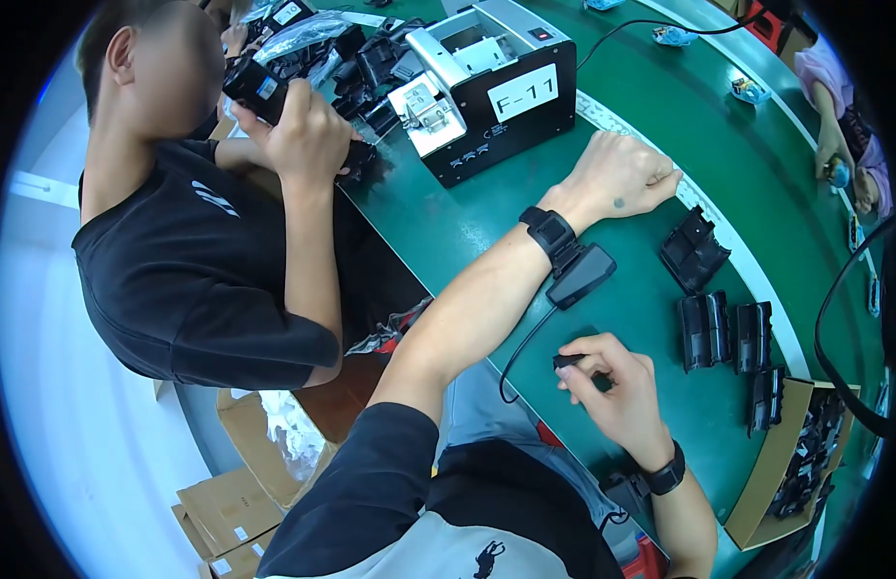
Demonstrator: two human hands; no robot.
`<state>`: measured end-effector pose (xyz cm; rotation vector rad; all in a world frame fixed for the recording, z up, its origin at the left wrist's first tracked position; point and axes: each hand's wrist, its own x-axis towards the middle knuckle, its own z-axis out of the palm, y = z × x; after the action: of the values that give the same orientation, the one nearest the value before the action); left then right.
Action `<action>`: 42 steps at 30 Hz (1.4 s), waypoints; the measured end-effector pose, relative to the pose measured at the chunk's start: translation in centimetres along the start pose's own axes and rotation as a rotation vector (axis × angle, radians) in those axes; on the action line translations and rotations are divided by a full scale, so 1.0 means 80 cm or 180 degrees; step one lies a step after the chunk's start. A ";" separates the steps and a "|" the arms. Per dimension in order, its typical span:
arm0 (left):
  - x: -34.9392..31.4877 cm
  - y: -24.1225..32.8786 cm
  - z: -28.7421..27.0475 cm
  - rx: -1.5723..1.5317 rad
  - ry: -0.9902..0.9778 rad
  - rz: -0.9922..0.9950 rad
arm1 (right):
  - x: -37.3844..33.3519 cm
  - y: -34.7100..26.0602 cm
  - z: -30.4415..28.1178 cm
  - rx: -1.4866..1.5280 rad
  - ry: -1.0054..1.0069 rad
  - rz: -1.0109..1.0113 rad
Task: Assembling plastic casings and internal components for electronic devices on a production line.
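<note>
A small black part (570, 361) sits pinched between thumb and fingertips of the right hand (617, 391), which hovers low over the green bench (467, 232), fingers curled. The left hand (622, 177) reaches far forward, closed in a loose fist on the bench; whether it holds anything cannot be told. Black plastic housings (723, 328) lie to the right, a black-and-white machine (487, 87) beyond, and a neighbouring person's hand (308, 135) grips another part.
</note>
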<state>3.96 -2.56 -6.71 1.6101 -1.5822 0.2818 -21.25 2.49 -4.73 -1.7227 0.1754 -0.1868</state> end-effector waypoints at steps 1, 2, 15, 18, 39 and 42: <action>-0.002 0.001 0.000 0.0011 -0.0001 0.0007 | -0.001 0.000 0.002 0.0035 0.0026 0.0029; -0.003 0.002 0.000 0.0028 0.0006 0.0017 | -0.001 -0.001 0.003 0.0063 0.0048 0.0049; 0.000 0.008 -0.004 0.0146 -0.0180 -0.0046 | 0.001 -0.003 0.001 -0.0226 0.0018 0.0055; -0.001 0.014 -0.002 0.0125 -0.0121 0.0047 | -0.004 -0.002 0.001 -0.0165 0.0067 0.0001; -0.232 0.111 -0.208 0.1901 0.0568 -0.2080 | -0.010 0.014 -0.006 -0.0056 0.0909 -0.0393; -0.240 0.113 -0.208 0.1357 0.0417 -0.2365 | -0.006 0.005 0.006 -0.0214 0.0758 -0.0298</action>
<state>-1.22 23.89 -5.70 2.3283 -0.7636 0.3193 -21.58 3.01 -5.22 -1.7742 0.2786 -0.4603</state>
